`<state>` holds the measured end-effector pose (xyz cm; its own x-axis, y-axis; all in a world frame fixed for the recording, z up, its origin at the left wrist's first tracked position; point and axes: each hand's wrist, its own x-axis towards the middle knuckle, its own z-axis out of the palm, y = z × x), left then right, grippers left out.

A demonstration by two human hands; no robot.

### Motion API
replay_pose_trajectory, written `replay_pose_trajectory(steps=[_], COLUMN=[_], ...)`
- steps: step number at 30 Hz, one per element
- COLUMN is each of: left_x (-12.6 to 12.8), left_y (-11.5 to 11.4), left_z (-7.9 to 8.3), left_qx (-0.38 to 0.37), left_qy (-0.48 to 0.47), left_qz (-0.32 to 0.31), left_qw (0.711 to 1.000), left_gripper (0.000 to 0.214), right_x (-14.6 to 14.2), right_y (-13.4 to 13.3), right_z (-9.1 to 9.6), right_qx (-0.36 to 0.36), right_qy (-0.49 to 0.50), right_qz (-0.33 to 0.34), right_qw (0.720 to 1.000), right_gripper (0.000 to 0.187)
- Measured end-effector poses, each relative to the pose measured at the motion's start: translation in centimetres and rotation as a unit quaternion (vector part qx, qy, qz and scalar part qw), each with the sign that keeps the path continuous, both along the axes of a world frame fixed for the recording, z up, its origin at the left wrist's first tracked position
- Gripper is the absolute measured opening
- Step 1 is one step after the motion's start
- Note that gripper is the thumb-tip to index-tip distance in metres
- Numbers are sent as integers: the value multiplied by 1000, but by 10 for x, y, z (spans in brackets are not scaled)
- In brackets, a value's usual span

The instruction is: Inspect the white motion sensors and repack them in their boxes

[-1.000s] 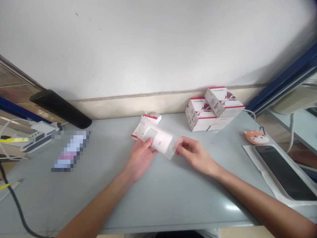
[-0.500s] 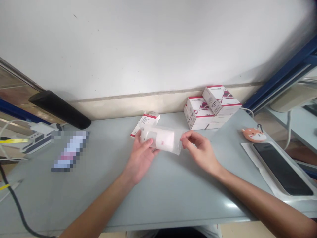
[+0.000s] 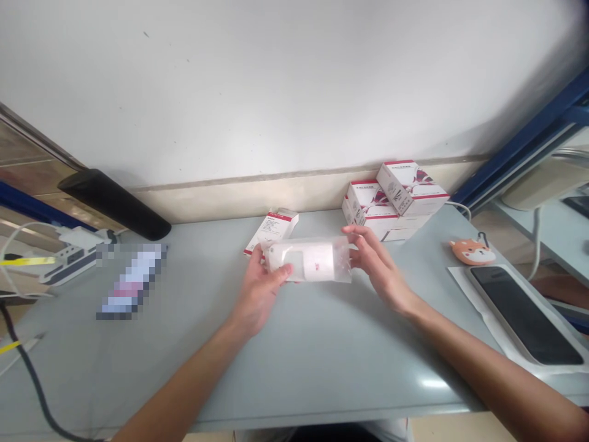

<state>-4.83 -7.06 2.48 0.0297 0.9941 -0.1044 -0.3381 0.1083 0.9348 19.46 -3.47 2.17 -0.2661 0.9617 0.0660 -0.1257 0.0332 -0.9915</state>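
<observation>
My left hand (image 3: pixel 260 288) is closed around the left end of a white device in a clear plastic bag (image 3: pixel 317 261), the thumb lying across its front. The device has a greyish window panel and a small red mark. At the bag's loose right end is my right hand (image 3: pixel 377 267), its fingers apart and the fingertips close to the film; whether they touch it I cannot tell. Just behind the device, a small white and red carton (image 3: pixel 272 231) with printed text lies on the grey table (image 3: pixel 304 350), its far end seemingly open.
Several white and red boxes (image 3: pixel 400 199) are stacked against the wall at the back right. On the right lie a phone (image 3: pixel 524 313) and an orange animal-faced case (image 3: pixel 472 252). At the left are a pixelated, phone-like object (image 3: pixel 131 282), a black cylinder-like object (image 3: pixel 115 202) and a power strip (image 3: pixel 76 261).
The bagged device has shifted slightly right and turned more level. My right hand has moved a little right, and its fingers have spread from a pinch near the bag's end.
</observation>
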Motion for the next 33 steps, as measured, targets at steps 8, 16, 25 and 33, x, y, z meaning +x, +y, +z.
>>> replay_pose_trajectory(steps=[8, 16, 25, 33], left_x=[3, 5, 4, 7], left_y=[-1, 0, -4, -7], left_z=[-2, -4, -3, -19], left_qx=[-18, -21, -1, 178], left_qy=[45, 50, 68, 306], left_qz=[40, 31, -46, -4], left_qw=[998, 998, 997, 935], left_gripper=[55, 54, 86, 61], right_x=[-9, -18, -19, -16], right_y=[-5, -5, -5, -1], right_z=[-3, -9, -15, -8], right_qx=[-40, -31, -30, -49], right_qy=[0, 2, -2, 12], right_qz=[98, 25, -94, -93], right_qw=[994, 999, 995, 994], right_gripper=[45, 39, 41, 42])
